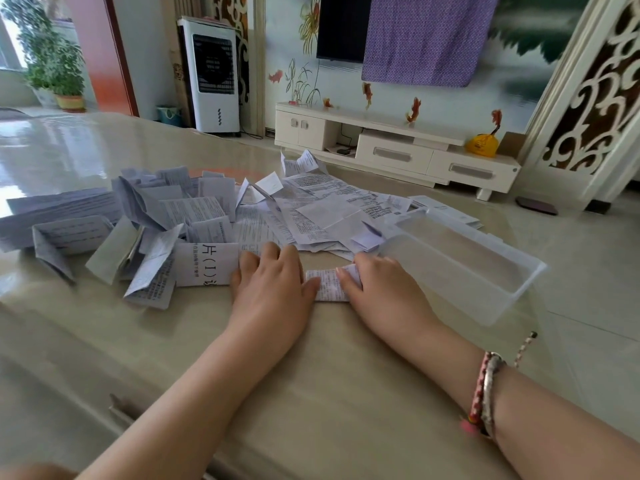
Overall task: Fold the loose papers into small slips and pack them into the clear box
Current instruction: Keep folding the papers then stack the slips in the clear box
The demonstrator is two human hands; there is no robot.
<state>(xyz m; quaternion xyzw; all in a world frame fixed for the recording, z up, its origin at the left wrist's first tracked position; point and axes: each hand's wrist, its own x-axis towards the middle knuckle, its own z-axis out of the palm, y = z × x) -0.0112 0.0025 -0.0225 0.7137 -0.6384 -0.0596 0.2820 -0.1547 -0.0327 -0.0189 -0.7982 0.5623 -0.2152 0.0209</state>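
I see a wide beige table filling most of the view, its far edge toward a TV cabinet. Across the middle of the table lies a spread of loose printed papers, flat and overlapping, reaching toward the far edge. Toward the left edge sits a heap of already folded papers, some standing up on their creases. Near the right edge, I see the clear box, open-topped and with nothing in it that I can make out, its near corner hanging close to the table's edge, its far end touching the loose papers. Between the two hands lies a small printed slip, flat on the table, nearer me than the paper spread. My left hand lies palm down with fingers straight, its thumb pressing the slip's left end. My right hand is also flat, fingers extended, its thumb on the slip's right end. A beaded bracelet circles the right wrist.
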